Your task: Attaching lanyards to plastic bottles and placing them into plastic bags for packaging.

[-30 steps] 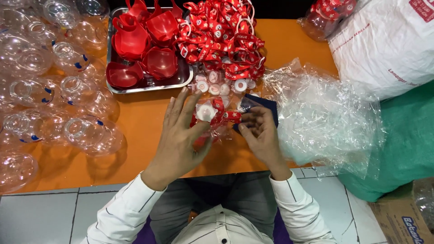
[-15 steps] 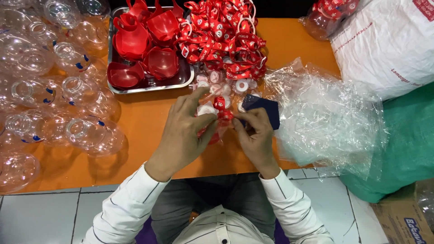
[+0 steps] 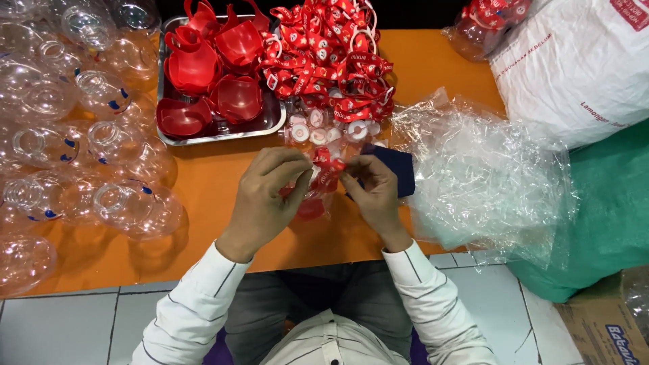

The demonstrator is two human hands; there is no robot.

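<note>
The clear jars [image 3: 128, 206] at the left are glossy transparent plastic, and the red cups [image 3: 236, 98] sit glossy and smooth in a shiny metal tray [image 3: 220, 133]. The red ribbon [image 3: 326, 169] pinched between the left hand [image 3: 267, 192] and right hand [image 3: 372, 189] looks like woven cloth with a light sheen, as does the ribbon heap [image 3: 331, 61]. The orange tabletop [image 3: 216, 176] is smooth and semi-matt; the crumpled bag [image 3: 480, 176] is thin, glossy plastic film, the white sack [image 3: 581, 61] coarse and matt.

Red printed strap [image 3: 327, 170], pinched between fingers
</note>
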